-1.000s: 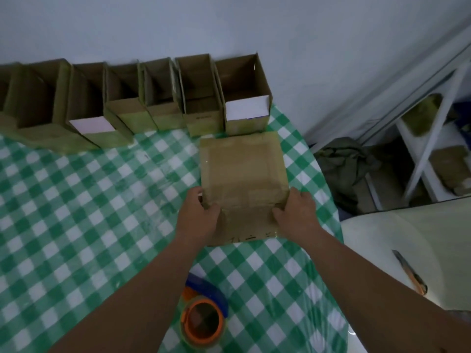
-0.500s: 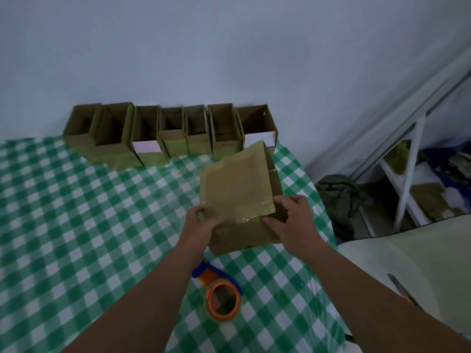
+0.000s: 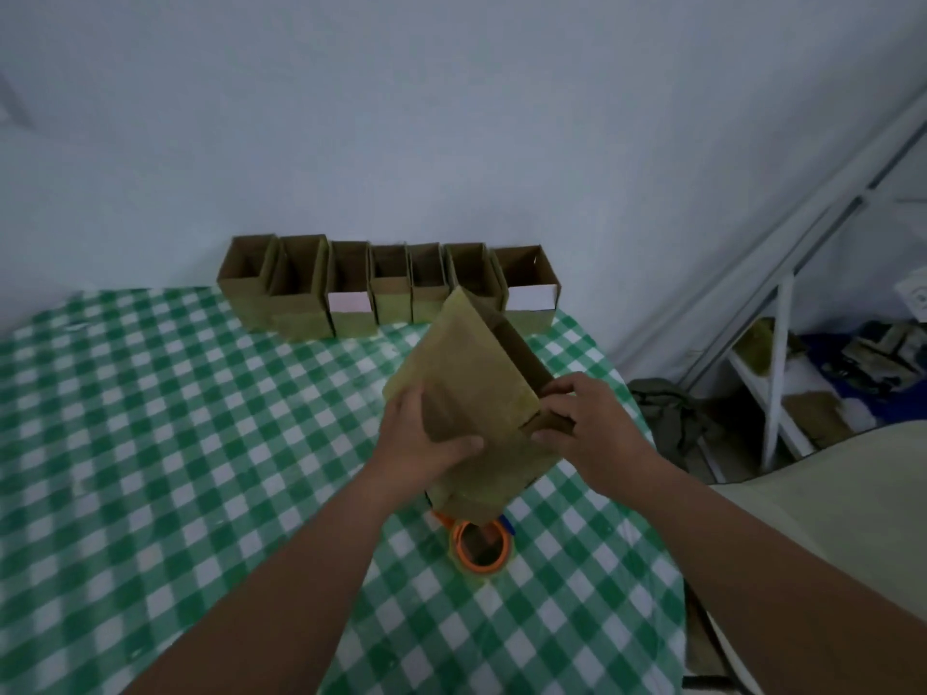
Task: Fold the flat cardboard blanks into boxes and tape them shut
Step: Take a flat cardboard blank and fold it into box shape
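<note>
Checked tablecloth (image 3: 150, 443) — tilted box (image 3: 466, 363) gripped between left hand (image 3: 419, 443) and right hand (image 3: 589, 426).

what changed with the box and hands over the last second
Both hands, left and right, lifted the taped box off the checked tablecloth and tilted it up on a corner, over the tape roll. The row of open boxes stayed by the wall.

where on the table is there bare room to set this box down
Free: the checked cloth left of the left hand, in front of the row of boxes. Crowded: the back edge along that row, and under the held box, where the tape roll lies.
</note>
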